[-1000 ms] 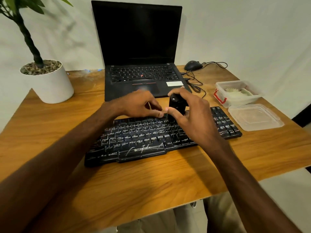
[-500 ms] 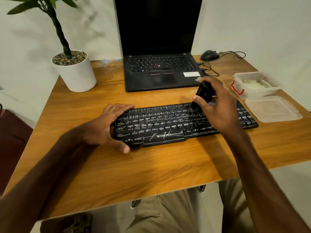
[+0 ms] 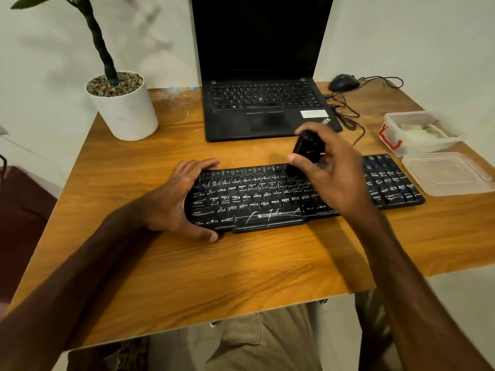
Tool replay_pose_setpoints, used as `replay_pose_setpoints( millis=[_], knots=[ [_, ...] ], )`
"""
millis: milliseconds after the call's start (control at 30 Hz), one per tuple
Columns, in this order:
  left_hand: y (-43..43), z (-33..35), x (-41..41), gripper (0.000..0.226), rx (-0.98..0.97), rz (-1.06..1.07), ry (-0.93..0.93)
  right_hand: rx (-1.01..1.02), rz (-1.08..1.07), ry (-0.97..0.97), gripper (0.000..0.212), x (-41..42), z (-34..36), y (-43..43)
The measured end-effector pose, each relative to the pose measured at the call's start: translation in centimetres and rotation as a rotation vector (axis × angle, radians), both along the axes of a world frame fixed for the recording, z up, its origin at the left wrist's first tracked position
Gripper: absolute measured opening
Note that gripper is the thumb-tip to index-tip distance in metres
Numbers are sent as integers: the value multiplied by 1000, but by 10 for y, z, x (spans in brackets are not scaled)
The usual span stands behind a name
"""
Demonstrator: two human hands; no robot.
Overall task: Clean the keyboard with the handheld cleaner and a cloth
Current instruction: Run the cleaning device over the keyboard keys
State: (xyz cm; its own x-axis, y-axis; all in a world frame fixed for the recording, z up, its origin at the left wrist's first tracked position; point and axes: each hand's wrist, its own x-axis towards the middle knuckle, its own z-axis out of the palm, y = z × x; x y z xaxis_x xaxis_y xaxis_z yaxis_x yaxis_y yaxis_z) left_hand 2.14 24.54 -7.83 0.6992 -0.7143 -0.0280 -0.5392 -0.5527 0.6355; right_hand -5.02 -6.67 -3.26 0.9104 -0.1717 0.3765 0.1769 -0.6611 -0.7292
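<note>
A black keyboard (image 3: 267, 199) with worn white marks lies across the wooden desk (image 3: 214, 269). My left hand (image 3: 176, 202) grips its left end, fingers over the top edge and thumb along the front edge. My right hand (image 3: 329, 172) holds a small black handheld cleaner (image 3: 305, 148) tilted over the top key rows right of centre; its lower tip is down at the keys. A pale cloth (image 3: 417, 131) lies in the clear box at the right.
An open black laptop (image 3: 265, 108) stands behind the keyboard. A white plant pot (image 3: 126, 113) is at the back left. A black mouse (image 3: 343, 82) and cables lie back right. The clear box (image 3: 401, 145) and its lid (image 3: 444, 174) sit by the keyboard's right end.
My left hand moved from beside the cleaner to the keyboard's left end and took hold of it. My right hand brought the cleaner down to the top key rows.
</note>
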Motion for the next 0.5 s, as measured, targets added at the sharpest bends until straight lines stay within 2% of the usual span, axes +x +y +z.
replay_pose_setpoints(
  millis=[67,167,333,433,500],
  knots=[
    [-1,0,-1,146,-7,7,-7,28,-73,-2,45,-2,8,-20],
    [-3,0,-3,145,-11,10,-14,-103,-191,-16,46,-9,9,-38],
    [-3,0,-5,145,-22,16,-19,-180,-97,-4,47,-5,-3,18],
    [-3,0,-6,145,-34,18,-22,-13,40,-16,47,1,-1,42],
    [-2,0,-5,144,-34,15,-32,146,37,-8,45,3,4,33]
  ],
)
